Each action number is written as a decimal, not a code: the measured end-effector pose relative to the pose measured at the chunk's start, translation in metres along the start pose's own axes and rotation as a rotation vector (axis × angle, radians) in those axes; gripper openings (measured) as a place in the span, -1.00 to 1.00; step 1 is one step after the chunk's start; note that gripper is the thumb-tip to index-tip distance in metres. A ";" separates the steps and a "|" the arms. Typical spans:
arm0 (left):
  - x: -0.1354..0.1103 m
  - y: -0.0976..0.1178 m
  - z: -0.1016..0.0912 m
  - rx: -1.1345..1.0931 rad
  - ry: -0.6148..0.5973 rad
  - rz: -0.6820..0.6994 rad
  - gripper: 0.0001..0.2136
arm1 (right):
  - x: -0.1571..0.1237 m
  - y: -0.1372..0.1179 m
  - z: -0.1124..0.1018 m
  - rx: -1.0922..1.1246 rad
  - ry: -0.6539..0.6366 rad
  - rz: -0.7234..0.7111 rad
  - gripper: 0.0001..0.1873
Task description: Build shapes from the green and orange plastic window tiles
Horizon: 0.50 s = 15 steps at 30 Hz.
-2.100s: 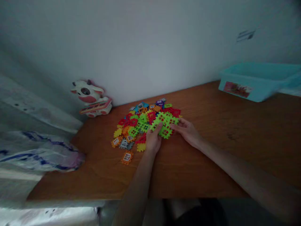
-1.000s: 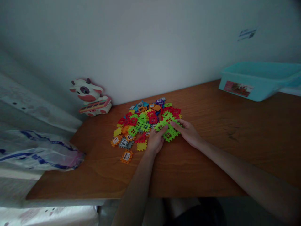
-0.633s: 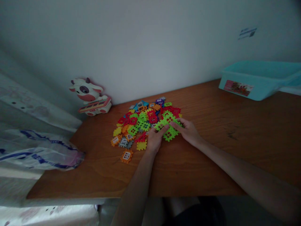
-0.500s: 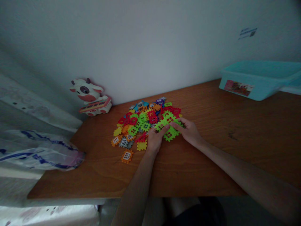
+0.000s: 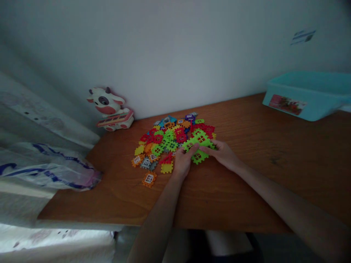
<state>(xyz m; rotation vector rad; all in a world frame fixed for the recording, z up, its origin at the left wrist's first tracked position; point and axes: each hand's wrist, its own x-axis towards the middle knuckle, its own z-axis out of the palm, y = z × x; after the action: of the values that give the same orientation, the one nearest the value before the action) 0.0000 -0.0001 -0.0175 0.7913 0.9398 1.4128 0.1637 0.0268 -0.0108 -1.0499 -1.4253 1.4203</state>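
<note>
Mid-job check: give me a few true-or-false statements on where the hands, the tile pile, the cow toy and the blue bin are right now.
1. The left hand and the right hand both grip the green tile assembly. True.
2. The cow toy stands at the right end of the table. False: it stands at the back left, by the wall.
3. The blue bin sits at the back right, apart from the tile pile. True.
4. The tile pile lies inside the blue bin. False: it lies on the table.
</note>
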 end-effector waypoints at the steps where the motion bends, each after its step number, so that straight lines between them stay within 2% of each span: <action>1: 0.000 0.001 0.000 0.004 -0.005 -0.011 -0.65 | 0.001 0.002 -0.002 0.021 -0.031 0.018 -0.61; 7: -0.001 0.006 -0.001 0.078 -0.003 -0.038 -0.62 | 0.001 0.006 -0.004 0.050 -0.143 0.075 -0.62; 15: 0.001 0.005 -0.003 0.190 -0.007 0.013 -0.63 | 0.000 0.005 -0.003 -0.003 -0.101 0.018 -0.57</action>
<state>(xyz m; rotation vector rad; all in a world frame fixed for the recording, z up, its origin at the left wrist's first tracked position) -0.0048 0.0003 -0.0148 0.9445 1.0764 1.3435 0.1665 0.0274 -0.0159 -1.0077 -1.4939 1.5032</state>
